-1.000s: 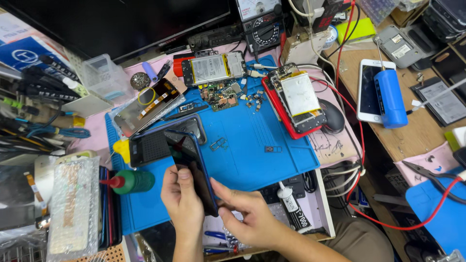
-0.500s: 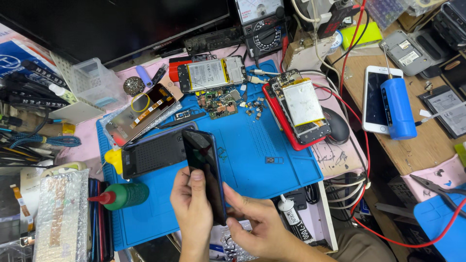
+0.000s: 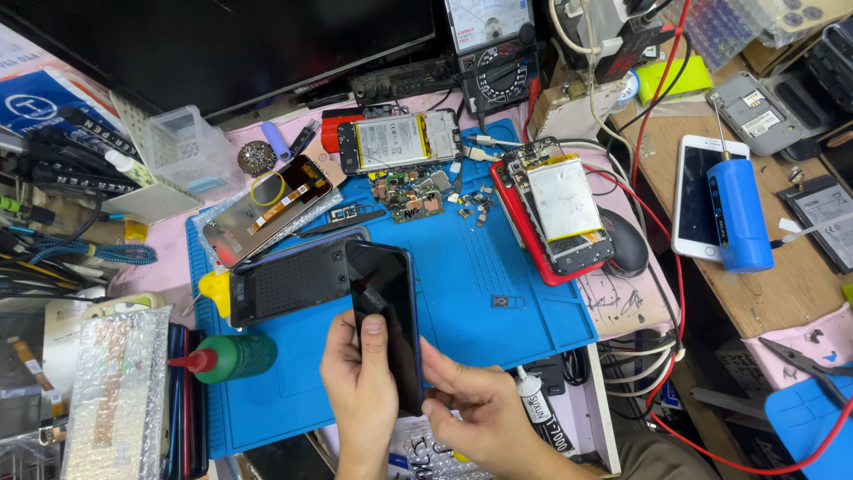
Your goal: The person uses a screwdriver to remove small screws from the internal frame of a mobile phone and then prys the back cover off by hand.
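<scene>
Both hands were clamped on a dark phone screen panel (image 3: 388, 311), which stood lengthwise over the near part of the blue work mat (image 3: 498, 293) on the desk, its glossy black face toward the camera. The left hand (image 3: 360, 391) gripped the panel's lower left edge with the thumb pressed flat on the glass, while the right hand (image 3: 475, 418) pinched its lower right edge from the side. Just behind the panel's upper left corner lay a black phone frame (image 3: 289, 283), flat on the mat. A green bottle with a red nozzle (image 3: 233, 357) lay on its side to the left of the hands, near the mat's left edge. Farther back on the mat sat a small circuit board (image 3: 410, 194) with loose parts scattered beside it, and an opened phone with its battery showing (image 3: 398, 142) lay past that. To the right, an opened red-edged phone (image 3: 558, 213) rested across the mat's right edge. A small tube of glue (image 3: 538, 411) lay just right of the right hand. Well apart, on the wooden surface at far right, a white phone (image 3: 695, 197) lay beside a blue cylinder (image 3: 739, 213).
</scene>
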